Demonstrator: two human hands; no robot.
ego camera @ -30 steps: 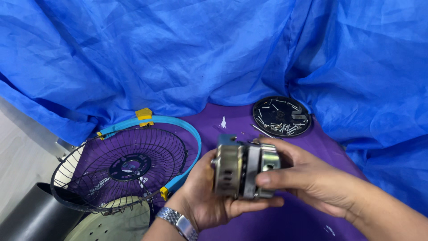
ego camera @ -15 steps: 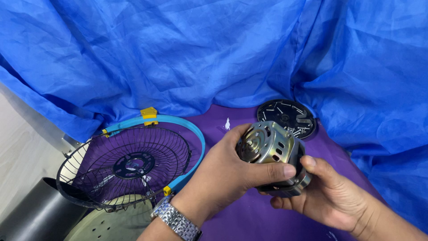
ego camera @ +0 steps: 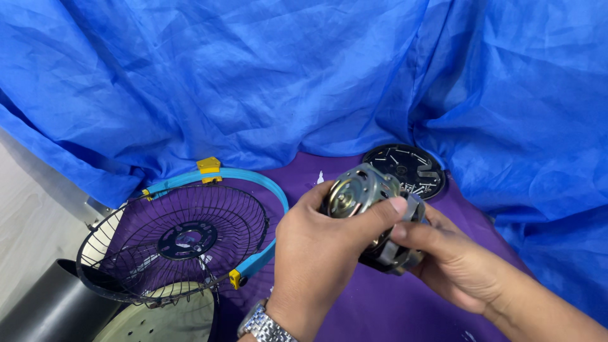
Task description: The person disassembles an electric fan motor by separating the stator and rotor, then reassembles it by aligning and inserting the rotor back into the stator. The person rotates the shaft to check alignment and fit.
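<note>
Both my hands hold a small silver metal fan motor (ego camera: 362, 190) above the purple cloth. My left hand (ego camera: 316, 253), with a metal watch at the wrist, wraps over its near side with the thumb across the top. My right hand (ego camera: 453, 256) cups the motor from below and behind, fingers curled on its dark lower part. The motor's round end plate faces up and to the left. To the left lies a black wire fan grille (ego camera: 174, 244) with a light blue rim (ego camera: 253, 176) and yellow clips.
A round black tray (ego camera: 411, 166) holding several screws sits behind the motor. Blue fabric (ego camera: 285, 76) is draped across the back and right. A black cylinder (ego camera: 47, 310) and a pale perforated disc (ego camera: 161, 320) lie at the lower left.
The motor has been turned in my hands so its round end plate now faces up-left. My left hand moved over the top; my right hand dropped beneath it.
</note>
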